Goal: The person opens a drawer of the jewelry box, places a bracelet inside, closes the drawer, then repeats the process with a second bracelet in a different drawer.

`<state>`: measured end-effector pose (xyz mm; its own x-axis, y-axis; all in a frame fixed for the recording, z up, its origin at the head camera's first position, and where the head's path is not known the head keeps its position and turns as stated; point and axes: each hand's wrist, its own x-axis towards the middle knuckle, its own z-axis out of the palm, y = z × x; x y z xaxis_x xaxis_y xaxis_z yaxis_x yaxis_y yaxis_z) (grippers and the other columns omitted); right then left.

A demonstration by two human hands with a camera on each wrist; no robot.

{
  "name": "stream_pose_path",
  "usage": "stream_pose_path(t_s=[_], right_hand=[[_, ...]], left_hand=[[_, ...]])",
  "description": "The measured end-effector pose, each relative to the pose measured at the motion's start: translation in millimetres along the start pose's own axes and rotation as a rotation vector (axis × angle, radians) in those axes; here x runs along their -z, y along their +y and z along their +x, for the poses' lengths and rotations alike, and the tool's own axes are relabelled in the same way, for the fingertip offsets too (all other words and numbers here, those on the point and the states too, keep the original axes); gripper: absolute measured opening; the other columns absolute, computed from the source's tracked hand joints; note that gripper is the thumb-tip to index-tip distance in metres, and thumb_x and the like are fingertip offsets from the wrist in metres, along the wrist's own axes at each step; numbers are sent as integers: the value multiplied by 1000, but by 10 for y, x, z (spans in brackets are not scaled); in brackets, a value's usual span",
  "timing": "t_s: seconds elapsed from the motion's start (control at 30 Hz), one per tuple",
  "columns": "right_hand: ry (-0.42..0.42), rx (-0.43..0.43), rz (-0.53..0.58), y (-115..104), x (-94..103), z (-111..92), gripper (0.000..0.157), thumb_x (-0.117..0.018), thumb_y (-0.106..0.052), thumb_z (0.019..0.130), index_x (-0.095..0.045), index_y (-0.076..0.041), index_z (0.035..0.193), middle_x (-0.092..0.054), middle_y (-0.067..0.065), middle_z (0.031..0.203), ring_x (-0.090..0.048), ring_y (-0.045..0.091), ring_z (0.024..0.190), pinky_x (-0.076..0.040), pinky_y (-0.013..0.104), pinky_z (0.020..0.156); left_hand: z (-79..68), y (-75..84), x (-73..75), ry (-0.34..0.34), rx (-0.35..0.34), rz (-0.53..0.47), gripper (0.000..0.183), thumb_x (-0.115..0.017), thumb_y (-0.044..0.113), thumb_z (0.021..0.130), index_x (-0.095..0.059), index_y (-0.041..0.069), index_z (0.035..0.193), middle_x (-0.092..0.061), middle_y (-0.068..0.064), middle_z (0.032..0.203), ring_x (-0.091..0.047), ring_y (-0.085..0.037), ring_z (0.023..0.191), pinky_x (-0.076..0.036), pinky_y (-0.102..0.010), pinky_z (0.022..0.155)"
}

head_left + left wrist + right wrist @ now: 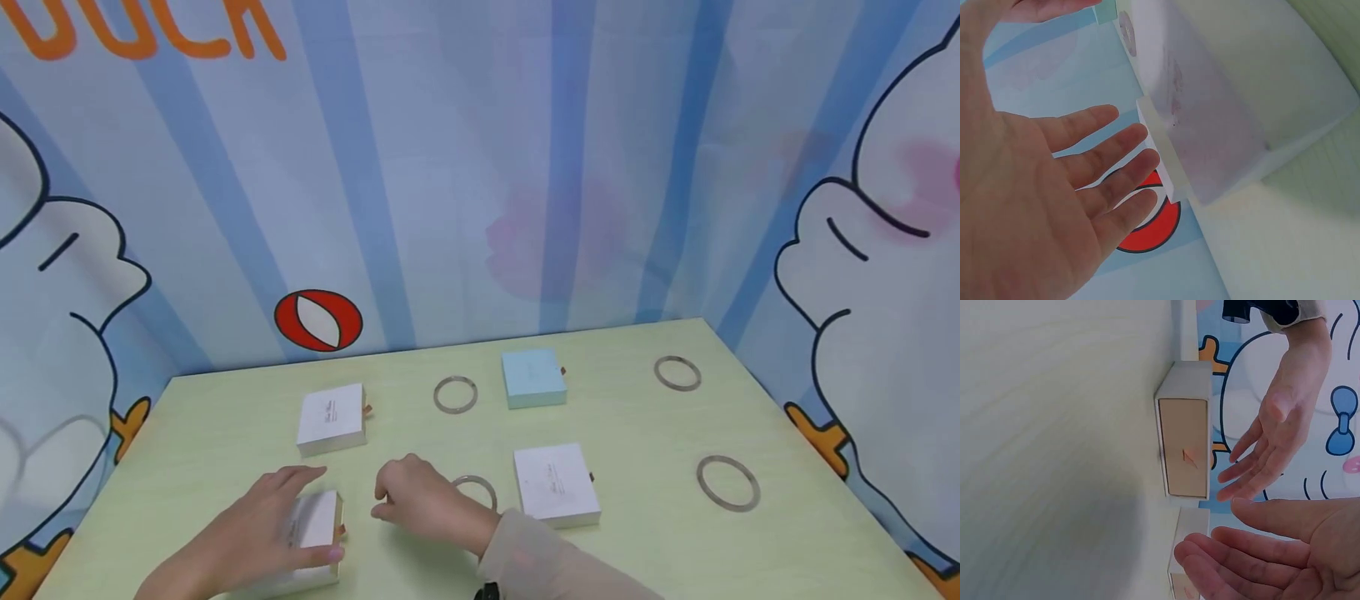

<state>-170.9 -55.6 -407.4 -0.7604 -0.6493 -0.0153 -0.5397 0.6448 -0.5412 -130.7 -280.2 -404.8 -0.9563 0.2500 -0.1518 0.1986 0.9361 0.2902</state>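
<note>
At the near left of the table a white drawer box [324, 518] lies flat with a small orange ribbon tab on its right end. Over this box my left hand [243, 533] is spread, fingers stretched and thumb apart; whether it touches the box I cannot tell. To the right hovers my right hand [431, 504], its fingers loosely bent and holding nothing. In the right wrist view the box's drawer end [1184, 447] faces the camera, and the left hand [1291, 419] is beside its lid. A bangle [474, 478] lies partly hidden behind the right wrist.
Another white box [332, 419] lies behind the left hand. Farther right are a white box [557, 483] and a light blue box [533, 377]. Separate bangles lie at the back middle [455, 410], back right [677, 388] and near right [727, 507]. A printed curtain [465, 167] borders the table.
</note>
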Motion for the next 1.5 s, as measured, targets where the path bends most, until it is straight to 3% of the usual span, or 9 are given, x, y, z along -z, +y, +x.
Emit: stream_pose_path(t_s=[0.17, 0.27, 0.63, 1.0, 1.5], right_hand=[[-18, -13, 71, -7, -115, 24, 10, -77, -14, 89, -77, -4, 91, -69, -3, 74, -58, 3, 69, -47, 15, 66], [-22, -36, 149, 6, -192, 41, 10, -77, -14, 88, -77, -4, 91, -65, -6, 71, -54, 2, 70, -46, 15, 66], [21, -98, 485, 64, -416, 91, 5, -78, -1, 84, -74, -3, 84, -65, 1, 59, -57, 9, 47, -47, 16, 55], [-3, -115, 615, 32, -441, 123, 6, -77, -1, 86, -73, 1, 81, -66, 4, 60, -58, 10, 47, -47, 18, 47], [-34, -110, 757, 41, -484, 168, 10, -74, 3, 87, -72, 4, 77, -67, 9, 61, -59, 12, 45, -53, 25, 47]], left_hand=[[-26, -50, -72, -37, 10, -13, 113, -75, 80, 60, -50, 6, 141, -52, -14, 137, -50, -30, 115, -51, -57, 88], [-34, -55, -105, -81, 49, -40, 112, -80, 76, 58, -50, 7, 141, -51, -14, 137, -50, -29, 114, -50, -58, 90], [16, -85, -125, -160, 125, -68, 115, -89, 71, 47, -55, 10, 139, -53, -11, 135, -51, -26, 108, -50, -59, 90], [50, -123, -147, -172, 166, -88, 113, -94, 61, 45, -55, 14, 139, -55, -9, 133, -52, -26, 106, -50, -58, 91], [86, -113, -141, -178, 193, -105, 115, -95, 59, 41, -55, 16, 138, -55, -11, 134, -53, -27, 104, -49, -59, 91]])
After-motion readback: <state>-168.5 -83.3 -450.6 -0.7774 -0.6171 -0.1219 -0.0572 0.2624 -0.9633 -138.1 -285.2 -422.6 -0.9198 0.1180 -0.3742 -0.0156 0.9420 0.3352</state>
